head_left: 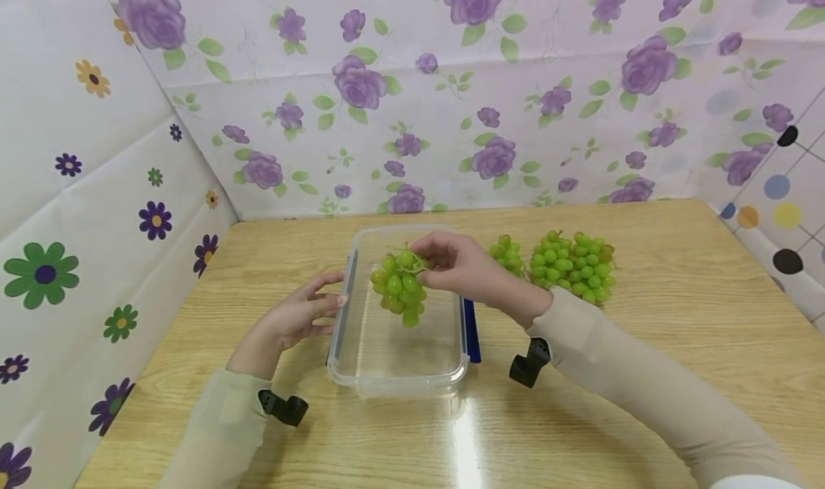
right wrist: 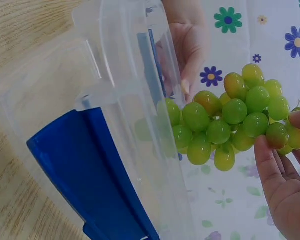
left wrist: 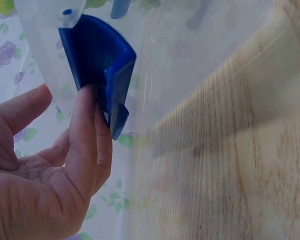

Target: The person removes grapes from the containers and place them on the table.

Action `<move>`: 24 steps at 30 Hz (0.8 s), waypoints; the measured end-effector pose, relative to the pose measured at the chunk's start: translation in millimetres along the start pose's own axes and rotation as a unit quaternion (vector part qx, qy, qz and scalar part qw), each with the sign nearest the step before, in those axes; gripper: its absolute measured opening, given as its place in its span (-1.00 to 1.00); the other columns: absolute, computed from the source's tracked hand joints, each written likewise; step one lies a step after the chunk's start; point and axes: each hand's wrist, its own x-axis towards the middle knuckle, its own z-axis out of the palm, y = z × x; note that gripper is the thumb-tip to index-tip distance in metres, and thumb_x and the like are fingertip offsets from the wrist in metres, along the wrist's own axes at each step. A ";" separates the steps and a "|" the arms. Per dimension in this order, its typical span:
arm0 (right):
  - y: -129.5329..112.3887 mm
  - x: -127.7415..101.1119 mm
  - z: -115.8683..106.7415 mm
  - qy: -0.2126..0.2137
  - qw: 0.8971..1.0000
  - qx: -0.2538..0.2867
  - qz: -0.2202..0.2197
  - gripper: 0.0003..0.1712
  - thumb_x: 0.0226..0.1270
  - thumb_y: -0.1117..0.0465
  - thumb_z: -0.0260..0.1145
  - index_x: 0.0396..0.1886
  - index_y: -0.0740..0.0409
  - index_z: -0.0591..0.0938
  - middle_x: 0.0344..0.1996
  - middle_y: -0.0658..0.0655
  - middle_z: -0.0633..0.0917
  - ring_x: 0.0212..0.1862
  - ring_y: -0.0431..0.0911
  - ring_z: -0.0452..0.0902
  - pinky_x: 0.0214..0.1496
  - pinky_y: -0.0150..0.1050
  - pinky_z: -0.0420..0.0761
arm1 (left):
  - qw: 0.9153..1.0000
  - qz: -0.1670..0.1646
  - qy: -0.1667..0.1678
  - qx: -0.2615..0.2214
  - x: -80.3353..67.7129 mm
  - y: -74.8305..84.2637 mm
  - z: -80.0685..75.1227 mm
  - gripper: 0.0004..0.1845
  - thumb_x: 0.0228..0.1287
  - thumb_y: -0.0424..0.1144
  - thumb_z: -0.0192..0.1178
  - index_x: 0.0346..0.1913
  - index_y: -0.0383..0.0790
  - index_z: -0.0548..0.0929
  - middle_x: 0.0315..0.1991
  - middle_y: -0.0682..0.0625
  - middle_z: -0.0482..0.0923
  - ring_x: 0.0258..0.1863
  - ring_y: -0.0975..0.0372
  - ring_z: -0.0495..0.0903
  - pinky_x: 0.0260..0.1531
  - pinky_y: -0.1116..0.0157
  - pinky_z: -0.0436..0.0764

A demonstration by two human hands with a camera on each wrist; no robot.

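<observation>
A bunch of green grapes (head_left: 401,292) hangs over the clear plastic container (head_left: 412,383), its lower tip dipping inside the rim in the right wrist view. The fingers and thumb of my right hand (head_left: 462,268) pinch the bunch at its stem end. At the container's left side is my left hand (head_left: 298,318), its fingers extended against the wall. Seen from the left wrist, those fingertips touch a blue latch (left wrist: 97,60) that hangs unfastened, with the thumb held apart. Another blue latch (right wrist: 90,170) hangs down on the container's right side.
More bunches of green grapes (head_left: 573,267) lie on the wooden table (head_left: 677,281) right of the container, with a smaller bunch (head_left: 507,256) partly behind my right wrist. A flower-patterned cloth (head_left: 387,145) stands upright along the table's back edge.
</observation>
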 end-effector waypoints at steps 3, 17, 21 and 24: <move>-1.7 -3.2 -2.7 0.003 1.000 0.006 -0.001 -0.56 0.20 0.41 0.25 0.12 0.31 0.51 0.04 0.22 0.56 -0.03 -0.03 0.52 0.03 -0.21 0.56 | 1.000 0.000 0.000 -0.001 0.3 0.6 0.7 -0.26 0.40 -0.16 0.07 0.51 -0.09 -0.05 0.32 -0.33 0.12 0.11 0.03 0.39 -0.05 0.23 0.54; -6.2 -17.8 -16.6 0.029 0.999 0.024 -0.004 -0.54 0.22 0.41 0.25 0.15 0.32 0.49 0.12 0.24 0.53 0.04 -0.01 0.51 0.08 -0.19 0.55 | 1.000 -0.003 -0.002 0.002 -1.1 1.6 0.9 -0.24 0.40 -0.13 0.08 0.51 -0.10 -0.07 0.32 -0.33 0.12 0.12 0.03 0.37 -0.01 0.21 0.53; -9.4 -22.9 -19.4 0.029 0.999 0.042 -0.005 -0.54 0.22 0.44 0.23 0.15 0.34 0.48 0.10 0.25 0.52 0.01 -0.09 0.51 0.02 -0.27 0.57 | 1.000 -0.005 0.001 0.001 -0.8 0.5 0.7 -0.25 0.40 -0.14 0.08 0.51 -0.09 -0.05 0.30 -0.31 0.15 0.08 0.07 0.40 -0.01 0.21 0.54; -11.6 -26.5 -21.6 0.032 0.998 0.050 -0.008 -0.54 0.21 0.46 0.23 0.14 0.35 0.48 0.08 0.24 0.53 -0.03 -0.14 0.52 -0.02 -0.32 0.58 | 1.000 -0.005 0.000 0.001 0.2 -0.5 0.7 -0.25 0.40 -0.14 0.08 0.51 -0.08 -0.05 0.30 -0.31 0.16 0.08 0.07 0.41 -0.02 0.22 0.54</move>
